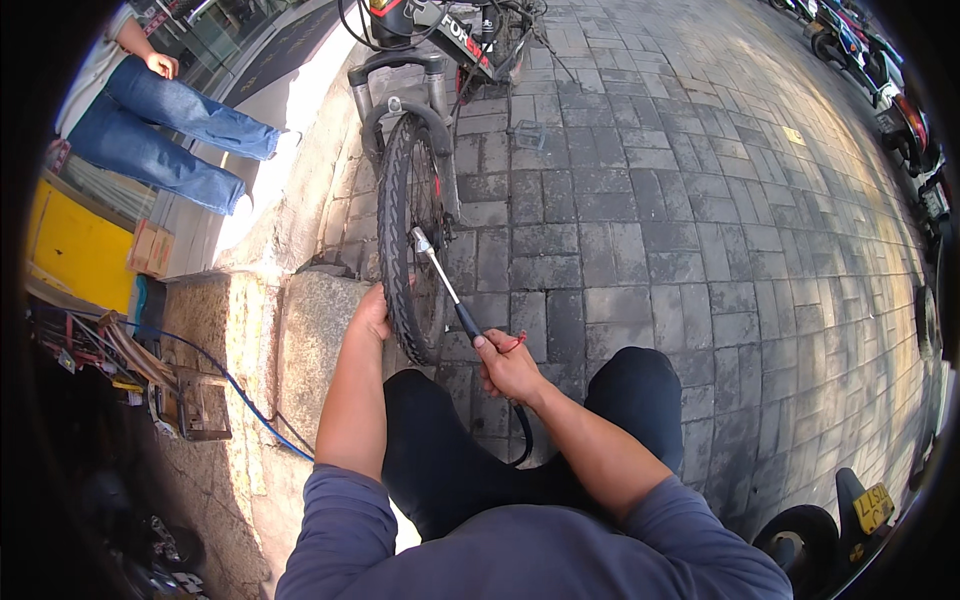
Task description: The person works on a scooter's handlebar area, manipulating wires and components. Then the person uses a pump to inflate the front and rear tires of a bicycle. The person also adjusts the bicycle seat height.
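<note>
A bicycle's front wheel [398,235] with a black knobby tyre stands upright in front of me, between the legs of a suspension fork [437,90]. My left hand [375,310] grips the tyre from its left side, near the bottom; most of its fingers are hidden behind the rubber. In my right hand [508,365] is the black grip of an air hose wand [446,280], a slim metal tube with a silver head. That head reaches the right side of the wheel by the rim; whether it sits on the valve I cannot tell. A black hose hangs below my hand.
On the left, a person in blue jeans [175,110] stands on a stone step [330,320]. A blue hose [235,385] runs past a pile of tools and parts [130,360]. Grey paving [640,230] stretches right toward parked scooters [890,95]; another vehicle's wheel [800,540] is at lower right.
</note>
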`<state>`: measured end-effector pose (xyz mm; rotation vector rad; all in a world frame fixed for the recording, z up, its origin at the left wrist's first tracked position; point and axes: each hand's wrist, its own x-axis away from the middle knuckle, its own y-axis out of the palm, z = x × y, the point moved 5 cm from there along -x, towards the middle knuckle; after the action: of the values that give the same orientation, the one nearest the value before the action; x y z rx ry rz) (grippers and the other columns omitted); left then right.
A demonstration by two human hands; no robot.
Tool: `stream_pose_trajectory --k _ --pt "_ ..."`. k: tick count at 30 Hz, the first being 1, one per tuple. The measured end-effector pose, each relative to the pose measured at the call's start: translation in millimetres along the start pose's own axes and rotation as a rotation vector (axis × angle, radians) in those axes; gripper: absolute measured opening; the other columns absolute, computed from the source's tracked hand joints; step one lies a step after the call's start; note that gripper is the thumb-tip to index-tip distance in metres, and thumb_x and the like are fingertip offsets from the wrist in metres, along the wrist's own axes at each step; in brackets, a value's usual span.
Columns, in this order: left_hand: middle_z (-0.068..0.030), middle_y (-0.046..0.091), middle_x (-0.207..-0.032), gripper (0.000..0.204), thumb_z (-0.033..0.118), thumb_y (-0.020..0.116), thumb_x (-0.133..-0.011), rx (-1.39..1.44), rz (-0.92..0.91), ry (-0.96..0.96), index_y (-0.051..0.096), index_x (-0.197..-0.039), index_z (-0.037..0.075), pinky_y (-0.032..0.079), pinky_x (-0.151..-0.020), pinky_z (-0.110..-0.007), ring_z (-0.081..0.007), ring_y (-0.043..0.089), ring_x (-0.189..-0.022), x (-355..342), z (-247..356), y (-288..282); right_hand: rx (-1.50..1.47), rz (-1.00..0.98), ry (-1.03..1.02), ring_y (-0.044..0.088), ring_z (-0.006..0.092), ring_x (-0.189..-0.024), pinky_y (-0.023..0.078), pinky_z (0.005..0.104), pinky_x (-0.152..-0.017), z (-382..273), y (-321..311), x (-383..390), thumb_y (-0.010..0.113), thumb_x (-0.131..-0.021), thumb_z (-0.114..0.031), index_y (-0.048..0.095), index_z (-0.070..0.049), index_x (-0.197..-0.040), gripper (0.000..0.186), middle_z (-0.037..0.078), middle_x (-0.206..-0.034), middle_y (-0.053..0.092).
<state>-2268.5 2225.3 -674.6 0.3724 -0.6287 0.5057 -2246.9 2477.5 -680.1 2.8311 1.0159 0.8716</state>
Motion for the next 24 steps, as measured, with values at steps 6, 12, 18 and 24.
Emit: stream_pose_trajectory --k 6,12,18,24 --pt "-0.0015 0.058 -0.072 0.019 0.024 0.075 -0.087 -0.020 -0.046 -0.016 0.064 -0.086 0.009 0.048 -0.054 -0.032 -0.0170 0.055 -0.057 1 -1 -4 -0.085 -0.075 0.091 0.055 0.0138 -0.048 0.045 0.0298 -0.040 5 5 5 0.045 -0.104 -0.037 0.052 -0.007 -0.101 0.030 0.003 -0.064 0.053" --pt "-0.0036 0.062 -0.076 0.017 0.021 0.077 -0.085 -0.040 -0.042 0.009 0.064 -0.087 0.009 0.051 -0.056 -0.034 -0.0184 0.059 -0.060 -9 0 -9 -0.205 -0.150 0.176 0.054 0.0139 -0.047 0.044 0.0295 -0.039 8 10 14 0.044 -0.104 -0.038 0.052 -0.010 -0.097 0.030 0.003 -0.065 0.051" --pt "-0.0045 0.064 -0.078 0.014 0.019 0.075 -0.086 0.009 -0.139 -0.012 0.066 -0.090 0.009 0.052 -0.058 -0.032 -0.0162 0.060 -0.064 -5 -1 -10 -0.189 -0.152 0.163 0.053 0.0134 -0.048 0.043 0.0302 -0.040 8 5 14 0.043 -0.105 -0.037 0.051 -0.010 -0.097 0.030 0.003 -0.064 0.050" --pt "-0.0017 0.058 -0.072 0.015 0.020 0.073 -0.087 0.066 -0.080 0.025 0.062 -0.081 0.012 0.049 -0.063 -0.033 -0.0175 0.056 -0.064 -19 -8 -18 -0.198 -0.146 0.143 0.054 0.0147 -0.045 0.043 0.0291 -0.036 10 4 13 0.045 -0.104 -0.036 0.053 -0.006 -0.098 0.032 0.005 -0.065 0.052"
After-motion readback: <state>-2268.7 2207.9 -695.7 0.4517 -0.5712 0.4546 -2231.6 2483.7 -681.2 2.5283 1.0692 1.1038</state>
